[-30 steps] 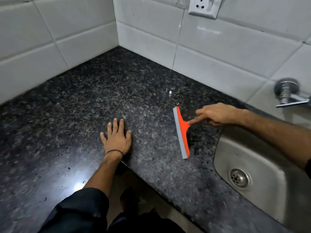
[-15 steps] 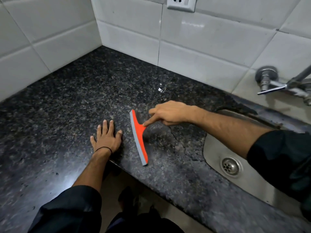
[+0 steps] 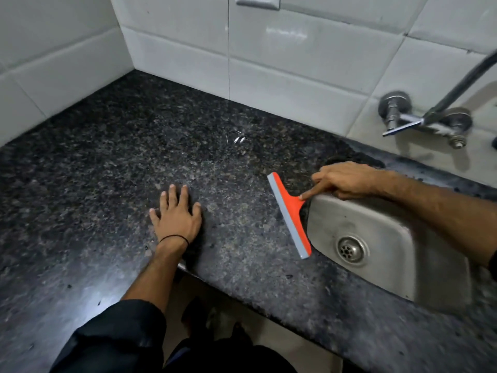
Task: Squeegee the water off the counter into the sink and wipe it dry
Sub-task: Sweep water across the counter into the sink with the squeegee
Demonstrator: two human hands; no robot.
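Note:
An orange squeegee (image 3: 291, 214) with a grey rubber blade lies blade-down on the dark speckled granite counter (image 3: 113, 162), right at the left rim of the steel sink (image 3: 403, 262). My right hand (image 3: 341, 180) grips its short handle, forefinger stretched along it. My left hand (image 3: 176, 214) rests flat on the counter to the left, fingers apart, holding nothing. A thin wet sheen and a few glinting drops (image 3: 239, 140) show on the granite behind the squeegee.
White tiled walls meet in a corner at the back left. A wall tap (image 3: 419, 121) with a long spout hangs above the sink. A socket plate (image 3: 256, 1) sits high on the back wall. The counter's front edge runs just below my left wrist.
My right hand has drawn the squeegee rightwards from beside my left hand to the sink's rim. My left hand has stayed flat in place.

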